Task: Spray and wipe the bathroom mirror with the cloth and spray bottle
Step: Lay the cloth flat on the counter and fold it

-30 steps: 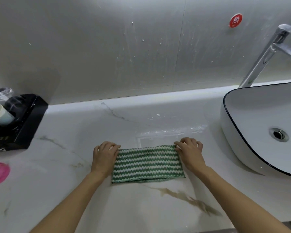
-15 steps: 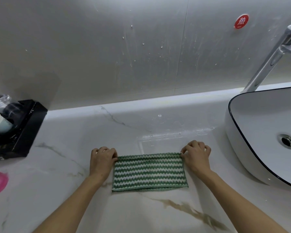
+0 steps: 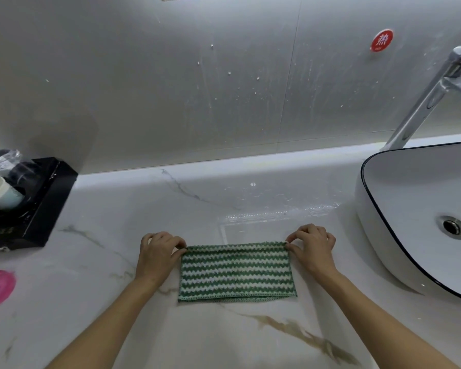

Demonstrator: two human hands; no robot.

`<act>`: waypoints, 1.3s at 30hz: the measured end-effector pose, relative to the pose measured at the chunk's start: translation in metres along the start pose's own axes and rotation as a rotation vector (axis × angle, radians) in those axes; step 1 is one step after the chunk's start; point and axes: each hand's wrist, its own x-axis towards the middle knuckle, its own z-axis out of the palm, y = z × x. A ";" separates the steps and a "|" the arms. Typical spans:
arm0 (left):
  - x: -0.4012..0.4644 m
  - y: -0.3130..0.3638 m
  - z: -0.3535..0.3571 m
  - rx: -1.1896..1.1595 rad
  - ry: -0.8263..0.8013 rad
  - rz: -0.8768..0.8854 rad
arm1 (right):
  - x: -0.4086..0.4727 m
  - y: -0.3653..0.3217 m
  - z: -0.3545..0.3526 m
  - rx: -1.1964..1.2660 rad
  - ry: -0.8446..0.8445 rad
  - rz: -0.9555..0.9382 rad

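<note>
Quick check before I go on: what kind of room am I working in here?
Most likely a bathroom vanity: a white vessel basin with a chrome tap sits on a marble-look counter, and a red hot-water sticker marks the splashed wall.

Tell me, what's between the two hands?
The green striped cloth lies flat between the left hand and right hand, each pinching a far corner, in the head view.

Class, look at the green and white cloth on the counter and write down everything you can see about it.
The cloth is a knitted-looking rectangle with green and white zigzag stripes and green stitched edges. It lies flat, apparently folded double, on the marble-look counter, left of the basin. The left hand pinches its far left corner, and the right hand pinches its far right corner.
</note>
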 end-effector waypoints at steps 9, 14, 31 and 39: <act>-0.014 -0.008 0.011 0.031 0.080 -0.016 | -0.009 0.004 -0.001 -0.051 -0.011 -0.003; -0.031 0.024 0.019 0.015 0.163 0.135 | -0.010 0.010 0.003 -0.105 -0.046 0.003; -0.072 0.203 0.080 -0.084 0.107 0.298 | 0.011 0.018 -0.002 -0.096 -0.161 -0.178; -0.056 0.205 0.085 0.061 0.179 0.298 | 0.022 0.026 0.002 0.025 -0.149 -0.241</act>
